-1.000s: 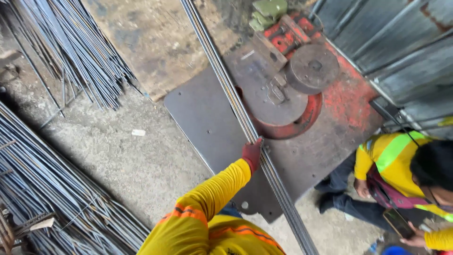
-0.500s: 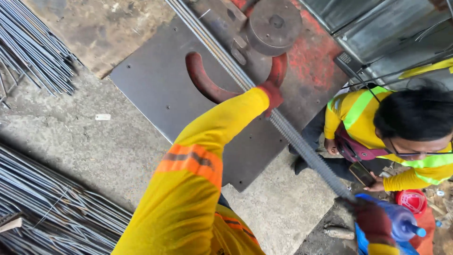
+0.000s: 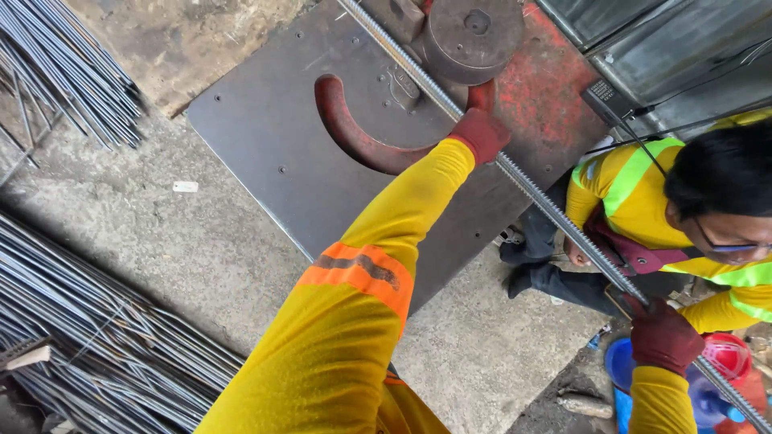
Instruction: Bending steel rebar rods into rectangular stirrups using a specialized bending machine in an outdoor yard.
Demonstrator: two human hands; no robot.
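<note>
Gloves closed on one ribbed steel bar (image 3: pixel 555 217): right hand (image 3: pixel 666 336) gripped its near end, newly in view; left hand (image 3: pixel 482 133) had slid farther up it to the bending plate (image 3: pixel 265 145). Beyond, round roller (image 3: pixel 473 32) flanked the bar. No container contents were discernible.

1. We're on a construction-yard steel workshop floor: rough concrete floor (image 3: pixel 193 241).
2. We see rebar bundles (image 3: pixel 88 321) stacked around.
3. We've got a rebar-bending machine plate (image 3: pixel 322 137) here.
</note>
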